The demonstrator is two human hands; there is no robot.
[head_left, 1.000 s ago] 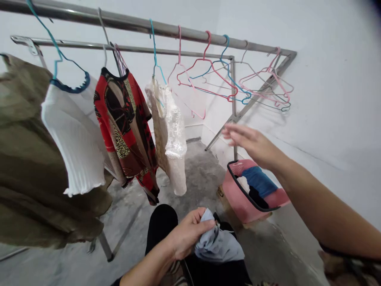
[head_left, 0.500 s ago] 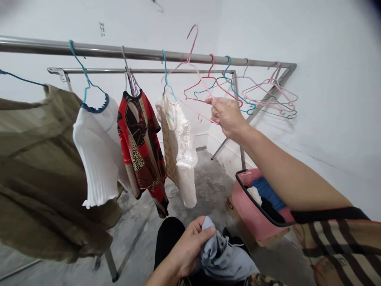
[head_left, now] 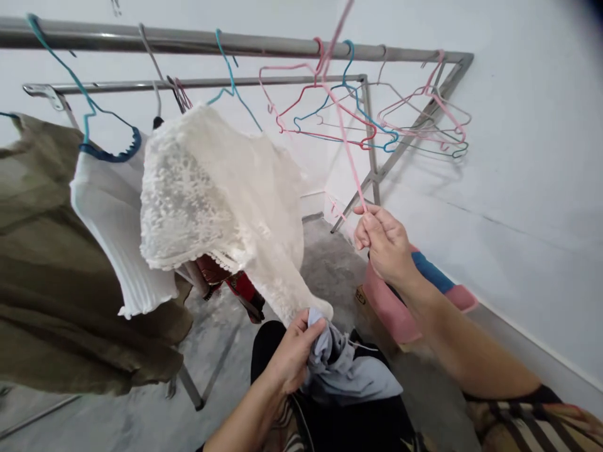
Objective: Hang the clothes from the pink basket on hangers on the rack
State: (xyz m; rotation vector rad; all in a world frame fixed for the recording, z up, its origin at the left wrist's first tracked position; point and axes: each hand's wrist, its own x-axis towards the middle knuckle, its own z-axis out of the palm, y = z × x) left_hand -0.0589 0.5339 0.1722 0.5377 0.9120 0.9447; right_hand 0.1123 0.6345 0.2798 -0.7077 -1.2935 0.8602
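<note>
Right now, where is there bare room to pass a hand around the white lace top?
The grey concrete floor between the white lace top and the pink plastic basket is free. The steel rail's right end is crowded with wire hangers.

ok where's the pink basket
The pink plastic basket sits low on the right of the head view, against the white wall, just beneath the right hand and partly hidden by that forearm.
</note>
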